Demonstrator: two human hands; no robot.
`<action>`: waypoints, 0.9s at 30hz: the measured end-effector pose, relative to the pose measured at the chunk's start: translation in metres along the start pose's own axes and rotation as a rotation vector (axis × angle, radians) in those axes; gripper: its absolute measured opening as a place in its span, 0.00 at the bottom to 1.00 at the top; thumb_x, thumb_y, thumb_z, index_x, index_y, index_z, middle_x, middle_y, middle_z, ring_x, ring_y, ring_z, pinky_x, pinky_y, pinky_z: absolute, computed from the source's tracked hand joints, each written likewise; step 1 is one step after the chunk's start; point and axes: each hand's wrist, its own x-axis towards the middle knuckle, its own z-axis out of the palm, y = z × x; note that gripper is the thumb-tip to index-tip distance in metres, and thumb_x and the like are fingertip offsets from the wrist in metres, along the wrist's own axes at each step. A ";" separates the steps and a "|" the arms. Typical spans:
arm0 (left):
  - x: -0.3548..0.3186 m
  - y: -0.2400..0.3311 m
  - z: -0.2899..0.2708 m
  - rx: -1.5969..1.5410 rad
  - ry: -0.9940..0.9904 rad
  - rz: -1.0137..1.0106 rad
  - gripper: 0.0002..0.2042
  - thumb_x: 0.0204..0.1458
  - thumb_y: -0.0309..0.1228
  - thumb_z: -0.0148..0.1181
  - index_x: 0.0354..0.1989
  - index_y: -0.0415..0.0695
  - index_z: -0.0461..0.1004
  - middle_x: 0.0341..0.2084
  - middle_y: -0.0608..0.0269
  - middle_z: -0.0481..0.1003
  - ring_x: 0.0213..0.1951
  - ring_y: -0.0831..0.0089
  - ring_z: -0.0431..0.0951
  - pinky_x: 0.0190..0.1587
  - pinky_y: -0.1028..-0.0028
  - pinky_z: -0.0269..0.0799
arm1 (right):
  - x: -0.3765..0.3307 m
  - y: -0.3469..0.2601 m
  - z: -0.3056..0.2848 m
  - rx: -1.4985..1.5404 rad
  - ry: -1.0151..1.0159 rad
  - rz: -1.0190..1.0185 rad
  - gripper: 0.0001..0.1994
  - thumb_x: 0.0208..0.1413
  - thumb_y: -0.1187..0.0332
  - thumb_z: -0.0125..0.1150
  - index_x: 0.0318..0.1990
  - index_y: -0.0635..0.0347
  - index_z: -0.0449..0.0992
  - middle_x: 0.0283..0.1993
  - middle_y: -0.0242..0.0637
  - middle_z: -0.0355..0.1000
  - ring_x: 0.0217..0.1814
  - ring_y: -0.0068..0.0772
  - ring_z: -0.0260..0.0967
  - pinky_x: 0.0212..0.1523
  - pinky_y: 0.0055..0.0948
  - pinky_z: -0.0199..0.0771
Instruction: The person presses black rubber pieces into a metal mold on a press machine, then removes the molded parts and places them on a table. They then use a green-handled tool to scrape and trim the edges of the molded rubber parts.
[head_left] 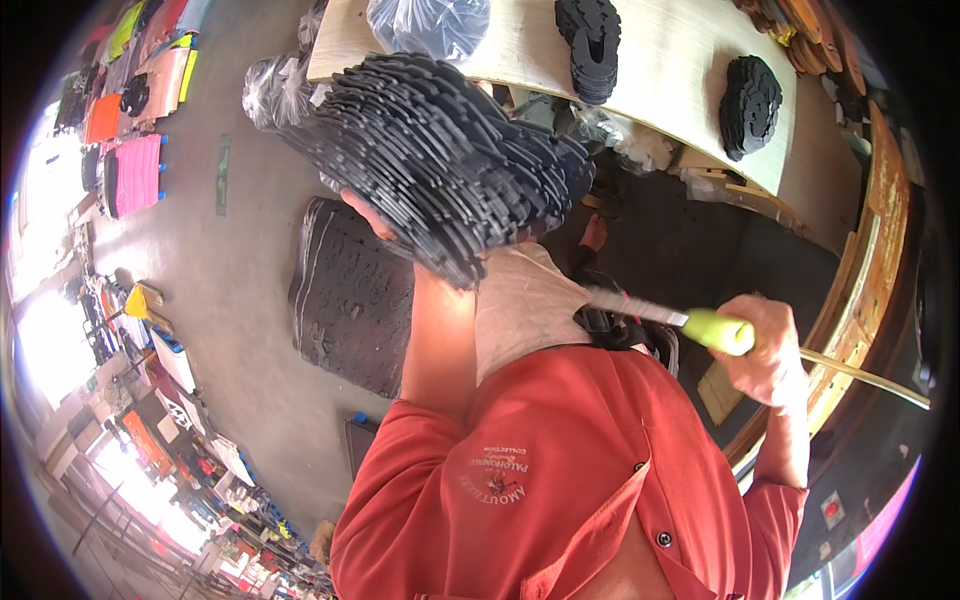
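A tall stack of black sole-shaped pieces point(440, 150) rests on my left hand point(368, 214), which supports it from below, with its fingers mostly hidden. The stack leans, its layers fanned and partly blurred, above the near side of the pale table point(672, 85). My right hand point(762, 350) is closed around the lime-green handle of a tool point(720, 332). Its narrow metal part points left toward my waist, smeared by motion, so its exact kind cannot be told. Tool and stack are apart.
Two smaller piles of black sole-shaped pieces, one at the table's middle point(590, 50) and one at its right point(750, 105), lie beside a clear plastic bag point(430, 25). On the floor is a dark cut-out sheet point(350, 300). A worn wooden edge point(872, 265) curves along the right.
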 end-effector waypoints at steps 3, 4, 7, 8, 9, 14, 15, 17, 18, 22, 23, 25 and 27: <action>0.001 0.001 -0.002 -0.004 -0.002 0.009 0.49 0.58 0.64 0.58 0.81 0.47 0.50 0.77 0.42 0.55 0.75 0.39 0.57 0.76 0.40 0.55 | 0.004 0.001 -0.004 0.027 0.037 0.216 0.13 0.46 0.74 0.78 0.38 0.61 0.80 0.29 0.44 0.78 0.30 0.46 0.80 0.32 0.38 0.79; 0.001 0.002 -0.002 -0.008 0.000 0.009 0.50 0.57 0.64 0.59 0.81 0.47 0.50 0.77 0.42 0.55 0.75 0.39 0.58 0.76 0.40 0.56 | 0.006 0.001 -0.007 0.087 0.039 0.426 0.13 0.44 0.75 0.78 0.38 0.61 0.80 0.30 0.44 0.78 0.31 0.49 0.81 0.32 0.38 0.79; 0.001 0.000 -0.004 -0.005 0.000 0.011 0.52 0.56 0.66 0.60 0.81 0.46 0.49 0.77 0.41 0.55 0.74 0.38 0.59 0.75 0.40 0.57 | 0.009 0.000 -0.008 -0.014 0.000 0.051 0.14 0.47 0.75 0.79 0.41 0.63 0.81 0.29 0.43 0.78 0.28 0.40 0.79 0.32 0.36 0.78; 0.001 0.000 -0.004 -0.007 -0.004 0.011 0.53 0.55 0.66 0.61 0.81 0.46 0.49 0.77 0.41 0.55 0.74 0.38 0.59 0.75 0.40 0.58 | 0.009 -0.001 -0.009 -0.022 -0.012 0.050 0.15 0.46 0.75 0.79 0.41 0.62 0.81 0.29 0.43 0.78 0.28 0.39 0.78 0.33 0.37 0.78; 0.001 0.000 -0.005 -0.013 -0.004 0.015 0.53 0.54 0.67 0.61 0.81 0.46 0.49 0.77 0.41 0.55 0.74 0.38 0.59 0.75 0.40 0.58 | 0.010 -0.001 -0.011 -0.006 0.060 0.248 0.16 0.44 0.75 0.80 0.41 0.62 0.82 0.30 0.43 0.78 0.29 0.40 0.79 0.33 0.37 0.79; 0.003 0.006 -0.004 -0.012 -0.008 0.015 0.57 0.52 0.69 0.64 0.81 0.45 0.48 0.76 0.41 0.55 0.73 0.37 0.61 0.74 0.40 0.61 | 0.007 -0.001 -0.013 0.025 0.014 0.127 0.11 0.54 0.71 0.78 0.41 0.64 0.82 0.27 0.41 0.78 0.28 0.36 0.78 0.33 0.31 0.77; 0.004 0.007 -0.005 -0.019 -0.003 0.011 0.57 0.51 0.70 0.64 0.81 0.45 0.48 0.76 0.41 0.55 0.73 0.37 0.61 0.74 0.40 0.61 | 0.005 -0.001 -0.011 -0.049 0.129 0.315 0.12 0.52 0.71 0.78 0.40 0.64 0.81 0.29 0.42 0.79 0.28 0.36 0.78 0.34 0.31 0.77; 0.006 0.005 -0.005 -0.059 0.071 -0.070 0.59 0.50 0.71 0.65 0.81 0.44 0.48 0.76 0.40 0.55 0.72 0.37 0.62 0.74 0.41 0.62 | 0.005 0.002 -0.009 -0.020 0.124 0.307 0.13 0.51 0.72 0.79 0.40 0.64 0.81 0.29 0.41 0.79 0.28 0.35 0.78 0.33 0.32 0.76; 0.005 0.003 -0.002 0.000 0.102 -0.014 0.59 0.50 0.71 0.66 0.81 0.44 0.48 0.76 0.40 0.55 0.72 0.37 0.62 0.74 0.41 0.63 | 0.003 0.002 -0.009 0.061 0.005 0.345 0.13 0.50 0.72 0.79 0.40 0.64 0.81 0.29 0.41 0.79 0.27 0.35 0.78 0.33 0.33 0.76; -0.002 -0.006 0.020 0.402 0.218 -0.047 0.57 0.45 0.59 0.73 0.77 0.38 0.53 0.70 0.42 0.64 0.67 0.41 0.69 0.70 0.46 0.69 | 0.003 0.004 -0.023 -0.048 0.006 0.287 0.13 0.53 0.68 0.79 0.42 0.63 0.83 0.28 0.38 0.79 0.27 0.27 0.75 0.34 0.30 0.75; -0.007 -0.002 0.036 0.601 0.354 -0.108 0.55 0.43 0.53 0.77 0.76 0.35 0.56 0.68 0.42 0.67 0.65 0.42 0.72 0.68 0.48 0.71 | 0.005 0.006 -0.031 -0.068 0.057 0.271 0.14 0.54 0.68 0.79 0.44 0.63 0.83 0.29 0.38 0.80 0.28 0.28 0.76 0.35 0.30 0.75; -0.005 0.020 0.061 0.743 0.399 -0.364 0.52 0.41 0.39 0.78 0.75 0.33 0.57 0.66 0.43 0.71 0.64 0.48 0.74 0.68 0.54 0.71 | 0.008 0.007 -0.048 -0.001 0.084 0.268 0.16 0.56 0.66 0.78 0.49 0.63 0.84 0.32 0.39 0.81 0.30 0.29 0.76 0.36 0.29 0.75; 0.000 0.039 0.075 0.906 0.518 -0.803 0.50 0.39 0.24 0.79 0.74 0.31 0.58 0.63 0.44 0.74 0.63 0.54 0.76 0.68 0.59 0.71 | 0.013 0.007 -0.066 -0.020 0.082 0.293 0.20 0.55 0.64 0.79 0.52 0.63 0.84 0.35 0.41 0.82 0.34 0.34 0.78 0.41 0.33 0.76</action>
